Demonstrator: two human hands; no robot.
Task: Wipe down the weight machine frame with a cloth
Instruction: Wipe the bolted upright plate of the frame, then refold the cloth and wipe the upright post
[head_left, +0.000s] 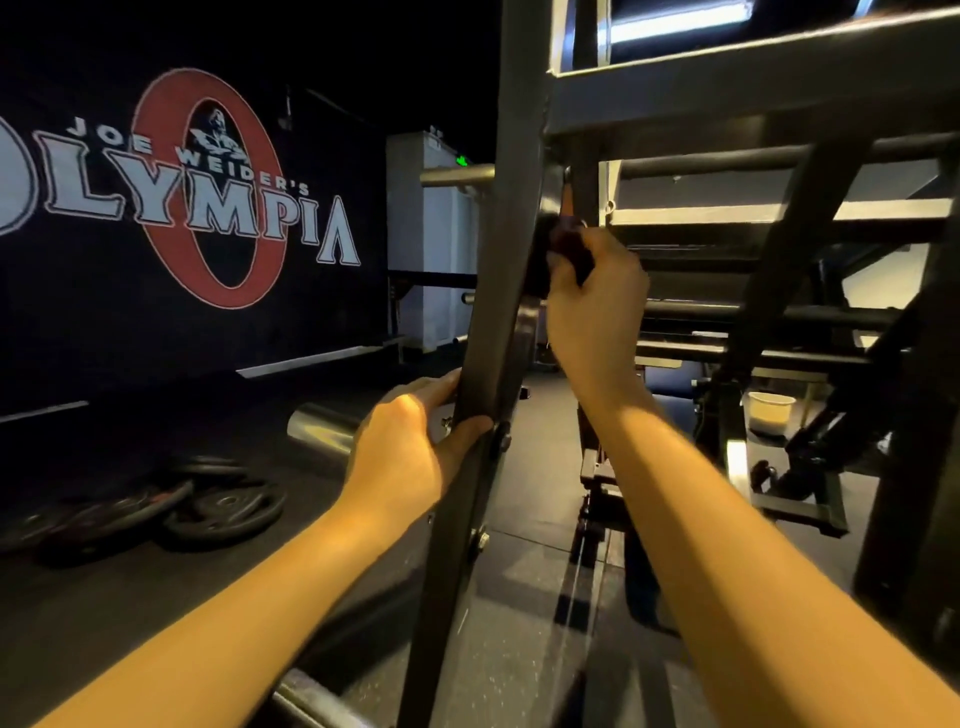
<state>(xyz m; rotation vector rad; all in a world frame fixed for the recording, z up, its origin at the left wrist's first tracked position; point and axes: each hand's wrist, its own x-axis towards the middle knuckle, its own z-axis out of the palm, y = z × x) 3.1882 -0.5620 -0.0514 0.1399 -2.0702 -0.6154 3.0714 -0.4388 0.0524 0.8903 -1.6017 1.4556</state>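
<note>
Cloth (563, 249) against frame (498, 322)

A: How many hands are up?
B: Two. The left hand (410, 457) grips the frame post (498, 291), and the right hand (597, 306) holds one dark cloth (563, 249) higher on the same post.

A: Plates?
B: At least three plates (223, 512) lie overlapping on the floor, left of the left hand; the pile is too dark to count for sure.

A: Anything else?
B: One white cup (770, 411), down to the right of the right hand. One steel peg (457, 175) sticks out above and left of it, and one logo (208, 187) fills the wall far left.
</note>
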